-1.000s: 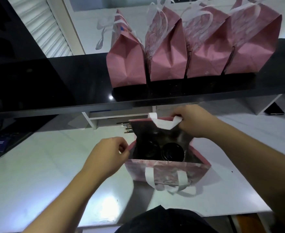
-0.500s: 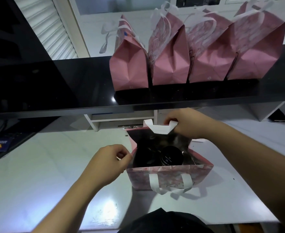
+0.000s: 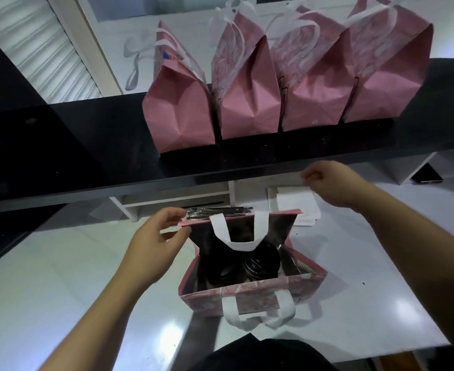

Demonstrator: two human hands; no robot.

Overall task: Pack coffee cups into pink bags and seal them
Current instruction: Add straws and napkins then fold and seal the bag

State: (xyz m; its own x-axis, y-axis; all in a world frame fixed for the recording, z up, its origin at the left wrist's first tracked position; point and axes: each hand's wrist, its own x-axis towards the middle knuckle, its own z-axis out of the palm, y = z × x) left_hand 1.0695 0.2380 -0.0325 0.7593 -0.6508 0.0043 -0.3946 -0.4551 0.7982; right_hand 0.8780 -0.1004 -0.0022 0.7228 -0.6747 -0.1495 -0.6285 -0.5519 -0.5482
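An open pink bag (image 3: 252,295) with white handles stands on the white table (image 3: 46,277) in front of me. Inside it sit two coffee cups with black lids (image 3: 259,261), side by side. My left hand (image 3: 153,242) pinches the left corner of the bag's far rim between thumb and fingers. My right hand (image 3: 332,183) hovers apart from the bag, up and to the right near the shelf edge, with its fingers loosely curled and nothing visible in them. The far handle hangs down into the bag's mouth.
Several closed pink bags (image 3: 250,97) stand in a row on the black shelf (image 3: 86,156) above the table. White paper sheets (image 3: 298,204) lie behind the open bag. A bundle of dark thin sticks (image 3: 220,210) lies under the shelf.
My right hand let go of the bag's far handle and moved up and right. My left hand shifted from the bag's left side to the far rim's left corner.
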